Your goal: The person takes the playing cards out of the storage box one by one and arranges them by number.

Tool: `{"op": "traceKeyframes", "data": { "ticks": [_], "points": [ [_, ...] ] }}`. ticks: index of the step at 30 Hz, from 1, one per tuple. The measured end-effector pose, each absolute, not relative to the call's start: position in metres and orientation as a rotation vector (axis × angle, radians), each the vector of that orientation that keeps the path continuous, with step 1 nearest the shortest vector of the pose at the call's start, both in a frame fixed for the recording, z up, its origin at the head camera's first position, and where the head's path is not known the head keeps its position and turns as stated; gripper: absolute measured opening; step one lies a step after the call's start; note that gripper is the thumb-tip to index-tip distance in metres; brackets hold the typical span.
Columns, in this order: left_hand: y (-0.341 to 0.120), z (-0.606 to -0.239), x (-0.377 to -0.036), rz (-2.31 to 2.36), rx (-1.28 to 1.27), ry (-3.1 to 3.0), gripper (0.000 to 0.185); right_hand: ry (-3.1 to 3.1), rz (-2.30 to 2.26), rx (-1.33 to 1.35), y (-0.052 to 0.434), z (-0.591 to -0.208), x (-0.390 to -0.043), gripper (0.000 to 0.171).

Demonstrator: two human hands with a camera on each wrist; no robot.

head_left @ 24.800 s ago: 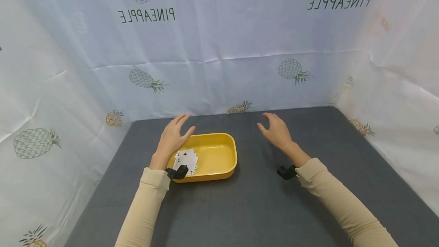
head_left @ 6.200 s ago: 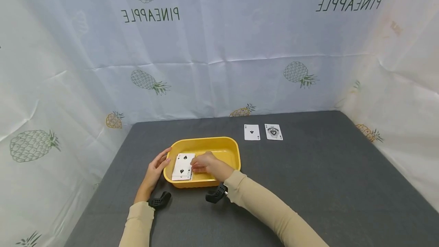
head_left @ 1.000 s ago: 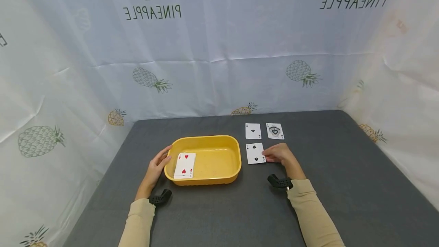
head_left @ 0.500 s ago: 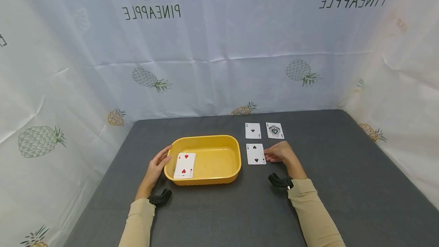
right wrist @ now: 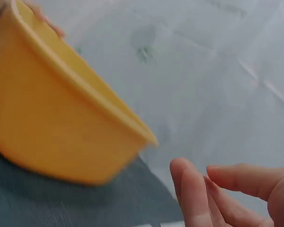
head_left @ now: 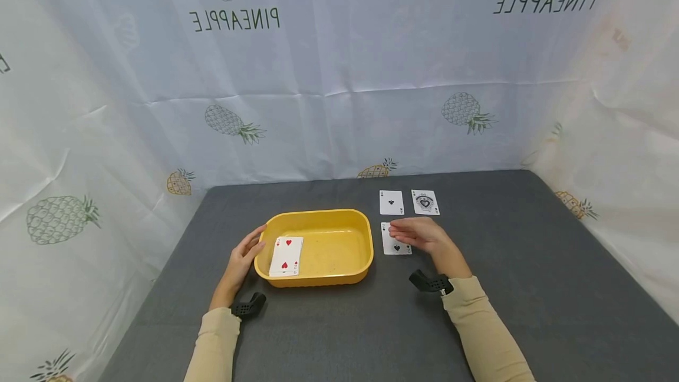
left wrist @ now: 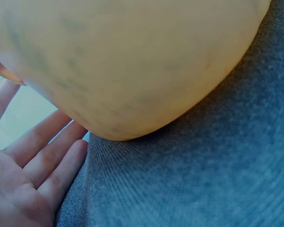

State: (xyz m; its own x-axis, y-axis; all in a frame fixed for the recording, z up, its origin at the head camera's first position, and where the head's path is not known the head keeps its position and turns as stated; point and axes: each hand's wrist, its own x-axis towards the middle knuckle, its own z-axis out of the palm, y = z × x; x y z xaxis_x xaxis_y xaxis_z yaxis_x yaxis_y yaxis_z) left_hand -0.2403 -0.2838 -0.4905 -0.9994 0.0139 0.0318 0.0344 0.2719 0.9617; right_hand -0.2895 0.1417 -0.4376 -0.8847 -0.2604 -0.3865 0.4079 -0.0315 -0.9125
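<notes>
A yellow tray (head_left: 329, 281) stands on the dark table. My left hand (head_left: 240, 259) rests against its left end, fingers fairly straight along the outer wall, as the left wrist view shows. Inside the tray, at the left, lies a small pile of cards with a two of hearts (head_left: 286, 256) on top. To the right of the tray a two of spades (head_left: 389, 246) lies face up on the table, partly covered from view by my right hand (head_left: 427, 236). That hand hovers above the card; in the right wrist view nothing sits between its thumb and loosely bent fingers.
Behind the two of spades lie an ace of clubs (head_left: 391, 203) and, right of it, an ace with an ornate centre (head_left: 425, 202), both face up. A white pineapple-print curtain (head_left: 339, 75) closes off the table's back and sides.
My right hand has let go of the two of spades, which now lies flat, slightly straightened, and has moved left over it. The left hand and tray stay put.
</notes>
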Motion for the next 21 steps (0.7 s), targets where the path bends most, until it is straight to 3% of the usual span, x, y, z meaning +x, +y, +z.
{"op": "traceKeyframes", "data": {
  "ticks": [5,11,21],
  "points": [
    [-0.283,-0.490,-0.240,-1.886,-0.071,-2.480,0.052,1.732,-1.979,0.007,0.116,-0.423,-0.276,0.054],
    [-0.284,-0.490,-0.239,-1.887,-0.056,-2.479,0.052,1.749,-1.910,-0.289,0.094,-0.412,-0.260,0.045],
    [-0.284,-0.488,-0.240,-1.880,-0.065,-2.484,0.052,1.707,-1.784,-0.229,0.032,-0.409,-0.256,0.040]
  ]
}}
